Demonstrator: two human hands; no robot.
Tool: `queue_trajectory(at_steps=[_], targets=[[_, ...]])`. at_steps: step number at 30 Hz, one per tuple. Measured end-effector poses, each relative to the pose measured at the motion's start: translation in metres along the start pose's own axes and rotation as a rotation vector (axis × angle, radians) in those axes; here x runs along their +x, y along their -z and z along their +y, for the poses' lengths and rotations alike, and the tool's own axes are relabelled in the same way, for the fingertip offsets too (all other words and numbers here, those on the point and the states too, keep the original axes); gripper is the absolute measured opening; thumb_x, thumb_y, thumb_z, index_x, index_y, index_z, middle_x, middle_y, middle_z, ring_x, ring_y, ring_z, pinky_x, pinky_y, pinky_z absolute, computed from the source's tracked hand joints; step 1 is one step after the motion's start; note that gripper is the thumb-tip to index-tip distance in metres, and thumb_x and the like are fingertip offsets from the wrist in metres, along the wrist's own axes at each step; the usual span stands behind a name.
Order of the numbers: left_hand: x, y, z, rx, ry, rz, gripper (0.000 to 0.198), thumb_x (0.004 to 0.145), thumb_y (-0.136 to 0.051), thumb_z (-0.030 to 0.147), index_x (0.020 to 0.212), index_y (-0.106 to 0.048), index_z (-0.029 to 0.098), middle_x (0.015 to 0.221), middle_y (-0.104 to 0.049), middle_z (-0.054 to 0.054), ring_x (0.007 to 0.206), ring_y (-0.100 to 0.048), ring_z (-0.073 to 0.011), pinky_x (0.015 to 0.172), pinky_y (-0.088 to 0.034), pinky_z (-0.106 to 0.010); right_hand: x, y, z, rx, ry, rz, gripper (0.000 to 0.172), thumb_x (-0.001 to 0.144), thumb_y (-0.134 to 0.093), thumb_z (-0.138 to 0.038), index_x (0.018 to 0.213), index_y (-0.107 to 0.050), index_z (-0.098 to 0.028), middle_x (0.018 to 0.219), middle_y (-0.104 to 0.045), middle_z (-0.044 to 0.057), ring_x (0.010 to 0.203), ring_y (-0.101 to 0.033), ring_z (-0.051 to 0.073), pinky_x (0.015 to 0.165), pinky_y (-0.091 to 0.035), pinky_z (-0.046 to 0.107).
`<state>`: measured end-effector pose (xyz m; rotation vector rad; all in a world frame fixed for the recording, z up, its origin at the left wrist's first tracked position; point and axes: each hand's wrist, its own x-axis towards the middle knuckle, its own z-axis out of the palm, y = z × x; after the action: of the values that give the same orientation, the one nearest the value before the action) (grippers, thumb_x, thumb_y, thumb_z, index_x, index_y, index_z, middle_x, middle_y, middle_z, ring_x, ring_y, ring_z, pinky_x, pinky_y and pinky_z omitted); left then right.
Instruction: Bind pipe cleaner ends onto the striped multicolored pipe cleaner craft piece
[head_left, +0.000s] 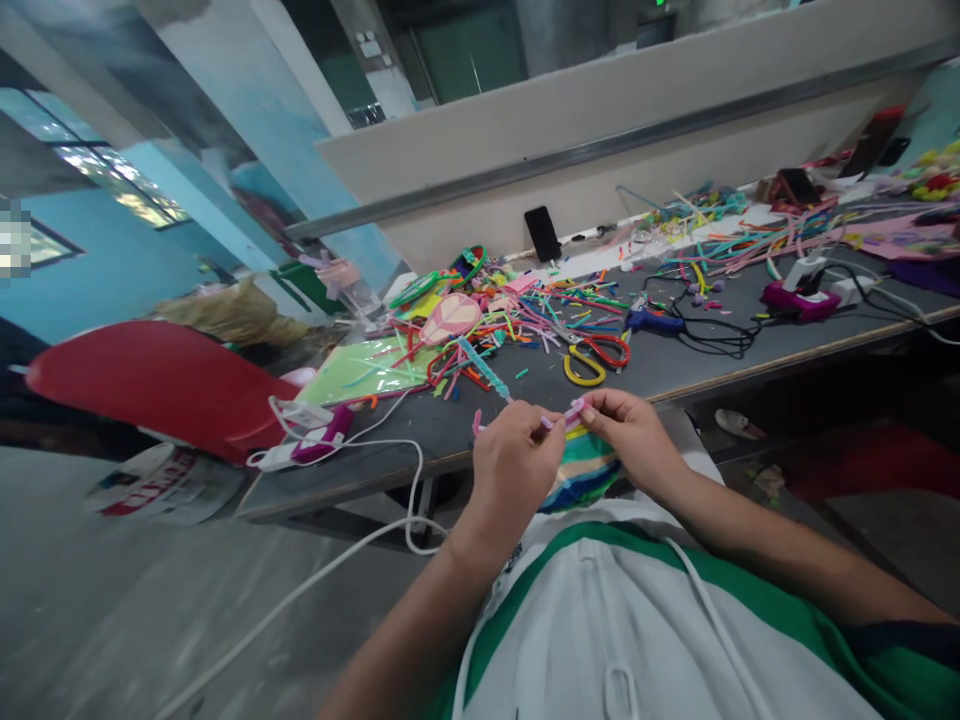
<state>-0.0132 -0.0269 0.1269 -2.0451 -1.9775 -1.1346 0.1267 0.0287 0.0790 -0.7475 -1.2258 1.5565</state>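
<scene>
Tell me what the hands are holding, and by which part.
Both pinch one short pink strip with the fingertips: the left hand at its left end, the right hand at its right end. Its material cannot be told.

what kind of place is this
Probably a craft workshop: a long grey worktable strewn with colourful cut strips, red-and-yellow-handled scissors and what looks like a blue glue gun. The left hand and right hand pinch a small pink strip.
</scene>
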Motion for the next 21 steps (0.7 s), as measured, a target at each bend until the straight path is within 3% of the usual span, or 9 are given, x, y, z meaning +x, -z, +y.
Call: queue_trajectory(at_steps=[6, 10, 16, 21], targets=[[0.006, 0.008, -0.004, -0.269, 0.185, -0.137, 0.018, 0.079, -0.060, 0.032, 0.075, -0.070, 0.017, 0.068, -0.066, -0.001, 0.064, -0.058, -0.0132, 0.059, -0.043, -0.023, -0.004, -0.003, -0.008, -0.009, 0.005, 0.019, 0.026, 0.070, -0.071, -0.039, 0.082, -0.065, -0.017, 0.072, -0.061, -0.001, 0.063, -0.053, 0.011, 0.058, -0.041, 0.023], [0.004, 0.008, -0.003, -0.407, 0.258, -0.072, 0.017, 0.078, -0.062, 0.033, 0.078, -0.064, 0.016, 0.068, -0.062, 0.001, 0.061, -0.055, -0.0114, 0.057, -0.042, -0.021, -0.006, -0.003, -0.009, -0.034, 0.017, 0.036, 0.026, 0.070, -0.070, -0.039, 0.082, -0.065, -0.017, 0.072, -0.060, -0.001, 0.063, -0.052, 0.011, 0.058, -0.041, 0.023], [-0.001, 0.012, 0.006, -0.252, 0.108, 0.034, 0.008, 0.079, -0.060, 0.025, 0.082, -0.062, 0.018, 0.072, -0.058, 0.002, 0.060, -0.051, -0.0097, 0.061, -0.043, -0.022, -0.007, 0.000, -0.012, -0.090, 0.048, 0.072, 0.027, 0.071, -0.069, -0.041, 0.083, -0.065, -0.017, 0.074, -0.061, 0.000, 0.065, -0.053, 0.012, 0.059, -0.041, 0.024], [0.002, 0.024, 0.006, -0.122, -0.088, 0.009, 0.009, 0.083, -0.056, 0.022, 0.086, -0.064, 0.018, 0.079, -0.061, -0.001, 0.069, -0.054, -0.0126, 0.071, -0.044, -0.026, -0.008, 0.003, -0.017, -0.066, 0.040, 0.064, 0.028, 0.070, -0.070, -0.040, 0.085, -0.065, -0.017, 0.074, -0.061, 0.000, 0.065, -0.054, 0.013, 0.059, -0.042, 0.025]])
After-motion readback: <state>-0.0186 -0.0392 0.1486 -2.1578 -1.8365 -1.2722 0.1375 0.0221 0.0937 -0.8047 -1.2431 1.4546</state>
